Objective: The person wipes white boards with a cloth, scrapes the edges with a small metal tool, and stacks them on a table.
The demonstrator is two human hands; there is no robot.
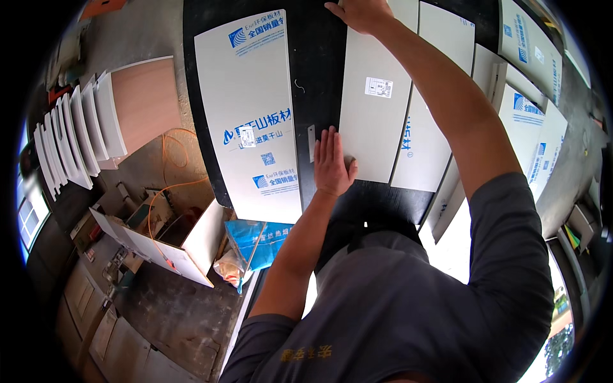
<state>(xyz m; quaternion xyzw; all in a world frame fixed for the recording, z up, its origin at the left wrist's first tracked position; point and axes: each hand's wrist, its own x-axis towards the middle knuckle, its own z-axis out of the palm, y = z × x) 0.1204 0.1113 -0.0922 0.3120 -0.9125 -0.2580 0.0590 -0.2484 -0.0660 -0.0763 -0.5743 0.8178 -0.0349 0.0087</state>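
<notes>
A pale board [377,127] with a small white label lies lengthwise on the black worktable [316,76]. My left hand [333,163] rests at the near left corner of this board, fingers stretched out together and thumb apart, holding nothing. Up at the board's far end is my right hand [363,14], cut by the picture's upper edge; a digit stretches left and nothing shows in its grip. Touching the board's right side is a second pale board [437,96]. Just left of my left fingers lies a narrow light strip [311,142] with a small hole.
Left on the table lies a white board [249,83] with blue print. More printed boards [527,115] lie at the right. Several panels [143,96] stand in a row at the far left. Below them are an open box [191,246], an orange cord [167,185] and a blue package [262,239].
</notes>
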